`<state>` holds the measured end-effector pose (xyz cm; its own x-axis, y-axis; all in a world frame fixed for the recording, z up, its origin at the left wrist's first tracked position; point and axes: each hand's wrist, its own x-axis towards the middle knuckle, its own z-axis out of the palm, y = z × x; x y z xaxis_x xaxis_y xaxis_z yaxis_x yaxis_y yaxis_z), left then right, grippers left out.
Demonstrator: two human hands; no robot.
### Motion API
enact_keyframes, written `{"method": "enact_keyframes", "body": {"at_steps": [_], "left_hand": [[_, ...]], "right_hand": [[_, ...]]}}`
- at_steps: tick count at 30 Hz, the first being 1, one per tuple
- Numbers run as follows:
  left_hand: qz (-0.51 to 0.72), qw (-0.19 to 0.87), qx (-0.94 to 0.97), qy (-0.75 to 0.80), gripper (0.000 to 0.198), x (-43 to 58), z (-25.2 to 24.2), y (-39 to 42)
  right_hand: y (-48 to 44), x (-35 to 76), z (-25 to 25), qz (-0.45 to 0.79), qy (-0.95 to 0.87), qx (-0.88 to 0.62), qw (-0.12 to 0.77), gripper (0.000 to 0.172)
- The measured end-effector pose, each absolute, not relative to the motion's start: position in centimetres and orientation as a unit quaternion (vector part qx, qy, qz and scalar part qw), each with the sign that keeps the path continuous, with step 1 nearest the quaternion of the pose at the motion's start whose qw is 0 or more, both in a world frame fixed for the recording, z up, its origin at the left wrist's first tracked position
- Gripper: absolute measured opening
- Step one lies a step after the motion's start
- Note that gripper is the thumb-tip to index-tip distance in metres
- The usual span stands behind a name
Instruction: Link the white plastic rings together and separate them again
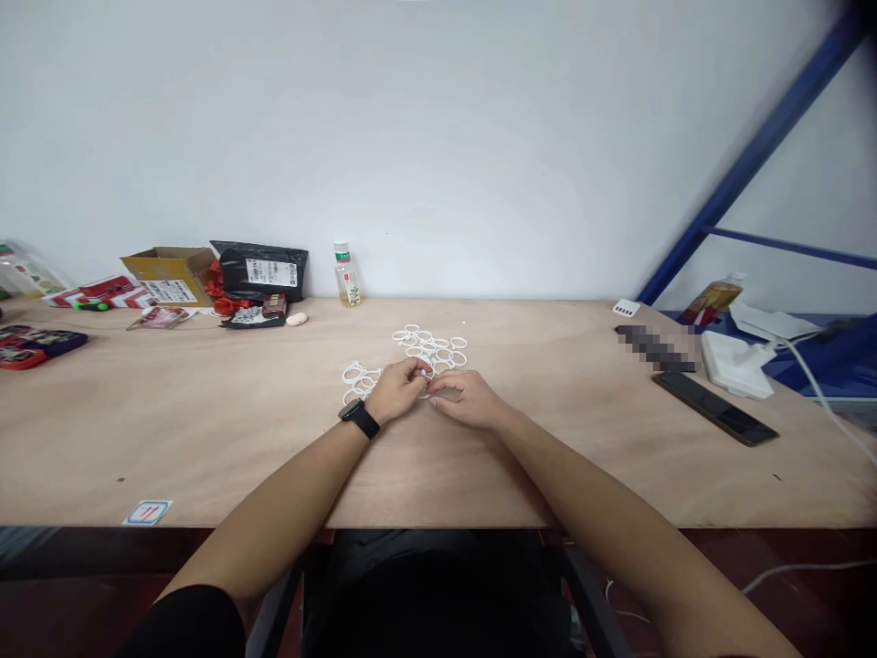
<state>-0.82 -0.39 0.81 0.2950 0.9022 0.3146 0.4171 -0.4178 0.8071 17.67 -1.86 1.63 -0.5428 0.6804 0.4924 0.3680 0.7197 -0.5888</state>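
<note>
My left hand and my right hand meet over the middle of the table, fingertips pinched close together. Between them is a thin white ring, partly hidden by the fingers; it looks like a curtain ring with a small knob. Beyond the hands lies a loose cluster of similar white rings, some overlapping. A smaller group of rings rests beside my left hand, partly covered by it. A black watch is on my left wrist.
Along the back stand a small bottle, a black parcel bag and an open cardboard box. To the right lie a phone and a white charger with a cable. A numbered card sits at the front edge.
</note>
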Motion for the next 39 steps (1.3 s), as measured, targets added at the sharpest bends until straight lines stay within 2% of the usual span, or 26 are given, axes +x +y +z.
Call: {"method": "enact_keyframes", "body": {"at_steps": [7,13,15,20,25,35,39], "left_hand": [[0.369,0.285,0.749,0.471,0.018,-0.8,1.5,-0.8],[0.346,0.253,0.768,0.476,0.018,-0.7,1.7,-0.9],[0.348,0.237,0.773,0.475,0.019,-0.8,1.8,-0.9],[0.346,0.225,0.784,0.463,0.029,-1.0,2.1,-0.9],[0.358,0.218,0.786,0.454,0.031,-1.0,2.2,-1.0],[0.339,0.232,0.791,0.453,0.022,-0.6,1.6,-0.9],[0.354,0.221,0.794,0.443,0.021,-0.6,1.2,-0.8]], "right_hand": [[-1.9,17.6,1.5,0.245,-0.832,-0.313,0.387,0.009],[-1.4,17.9,0.9,0.301,-0.752,-0.376,0.449,0.019],[-0.9,18.1,0.7,0.285,-0.737,-0.415,0.450,0.019],[0.4,19.0,0.1,0.154,-0.799,-0.466,0.347,0.023],[0.7,19.1,-0.4,0.133,-0.831,-0.482,0.243,0.030],[0.5,19.3,-0.1,0.127,-0.803,-0.555,0.175,0.039],[0.4,19.4,0.2,0.113,-0.801,-0.567,0.156,0.026]]}}
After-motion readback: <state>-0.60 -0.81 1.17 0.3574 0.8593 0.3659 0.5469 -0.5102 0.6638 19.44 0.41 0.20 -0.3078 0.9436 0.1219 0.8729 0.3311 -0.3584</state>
